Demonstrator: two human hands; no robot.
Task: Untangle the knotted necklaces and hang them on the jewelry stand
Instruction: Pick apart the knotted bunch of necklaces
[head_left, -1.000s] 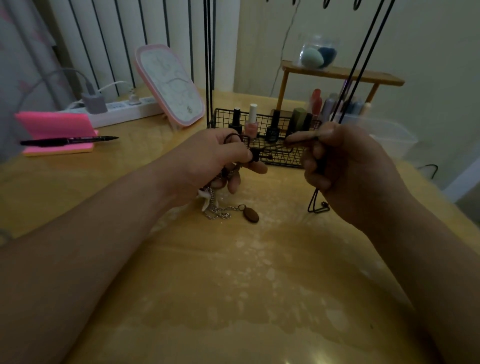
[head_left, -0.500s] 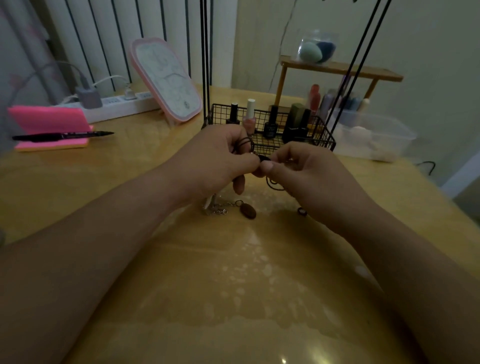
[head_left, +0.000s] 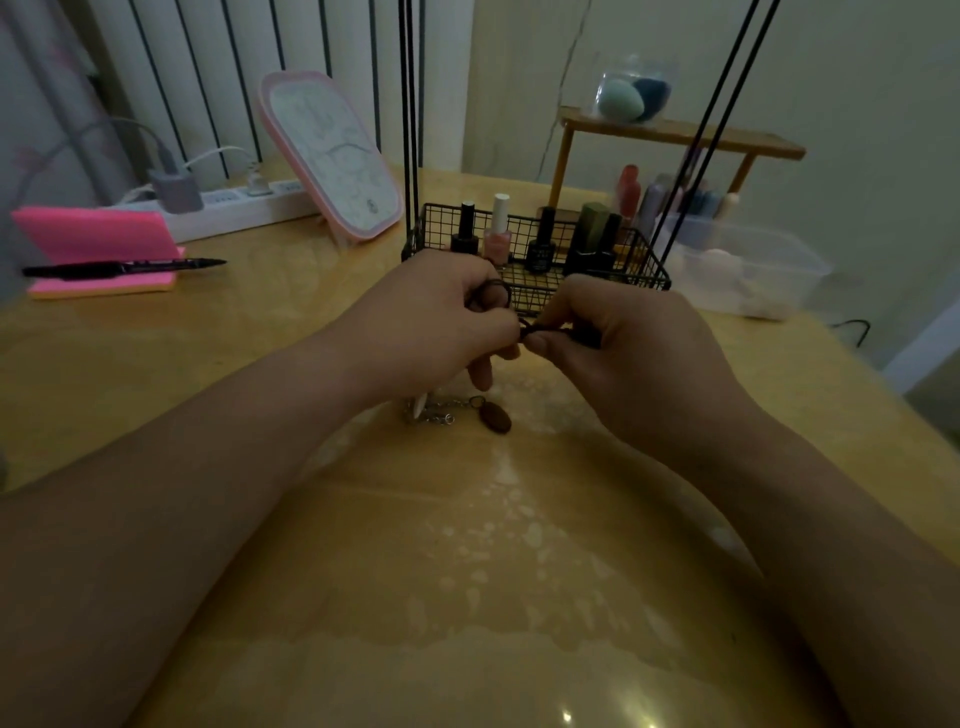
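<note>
Above the yellow table, my left hand (head_left: 436, 322) and my right hand (head_left: 623, 348) meet fingertip to fingertip. Both pinch a dark necklace cord (head_left: 530, 327), which loops over my left fingers. A silver chain (head_left: 439, 413) and a brown oval pendant (head_left: 494, 415) hang from under my left hand onto the table. The black jewelry stand has a wire basket base (head_left: 535, 291) just behind my hands. Its thin black rods (head_left: 413, 130) rise out of view at the top.
Nail polish bottles (head_left: 497, 228) stand in the basket. A pink-framed mirror (head_left: 332, 156) leans at the back, a power strip (head_left: 228, 205) and pink notepad with pen (head_left: 98, 249) lie left. A clear plastic box (head_left: 753, 270) and wooden shelf (head_left: 675, 135) stand right.
My right hand has come in from the right and down to meet my left hand at the cord. In the last half second both hands stay nearly still.
</note>
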